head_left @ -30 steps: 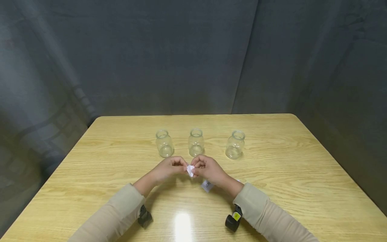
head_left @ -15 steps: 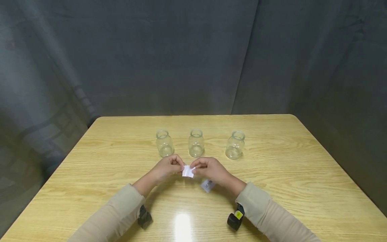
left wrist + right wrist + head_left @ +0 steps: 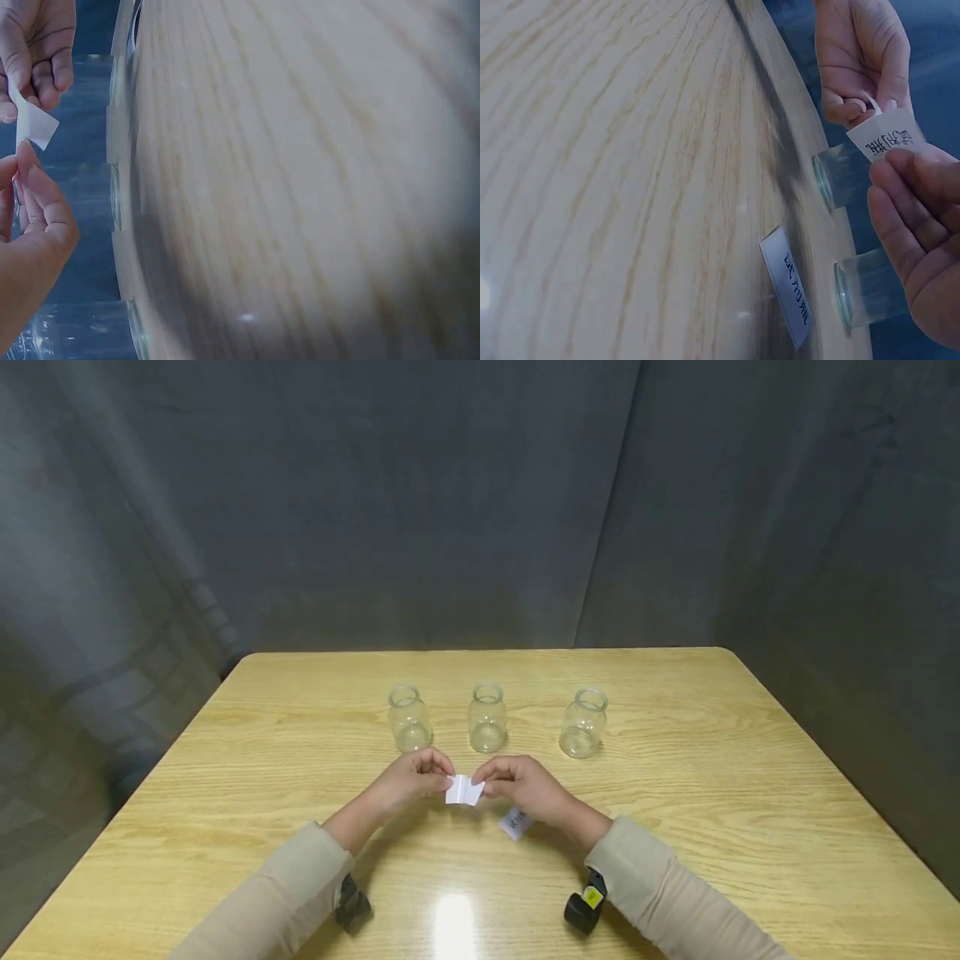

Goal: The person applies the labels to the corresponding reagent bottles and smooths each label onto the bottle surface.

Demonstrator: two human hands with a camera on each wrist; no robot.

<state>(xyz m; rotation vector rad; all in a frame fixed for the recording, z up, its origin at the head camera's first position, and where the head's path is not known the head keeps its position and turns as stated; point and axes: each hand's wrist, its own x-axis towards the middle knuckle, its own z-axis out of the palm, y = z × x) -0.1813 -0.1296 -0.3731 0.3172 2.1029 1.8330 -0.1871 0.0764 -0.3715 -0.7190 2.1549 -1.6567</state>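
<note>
A small white paper label [image 3: 470, 792] is stretched between both hands at the middle of the table. My left hand [image 3: 408, 783] pinches its left end between thumb and fingers, and my right hand [image 3: 525, 787] pinches the right end. Dark written characters show on the label's face [image 3: 891, 139] in the right wrist view, with a thin white flap standing up by the left fingertips. From the left wrist side, its blank back [image 3: 36, 126] appears bent. A second written label [image 3: 514, 823] lies on the table below the right hand, partly covered by it in the head view.
Three clear, open glass jars stand in a row beyond the hands: a left jar [image 3: 409, 722], a middle jar [image 3: 487, 722] and a right jar [image 3: 582, 727]. The wooden table [image 3: 750, 793] ends at a dark curtain [image 3: 420, 510] behind.
The label, folded small between the fingertips one second ago, now spreads out wider with a crease in the middle. My hands have drawn slightly apart, the left one shifting left.
</note>
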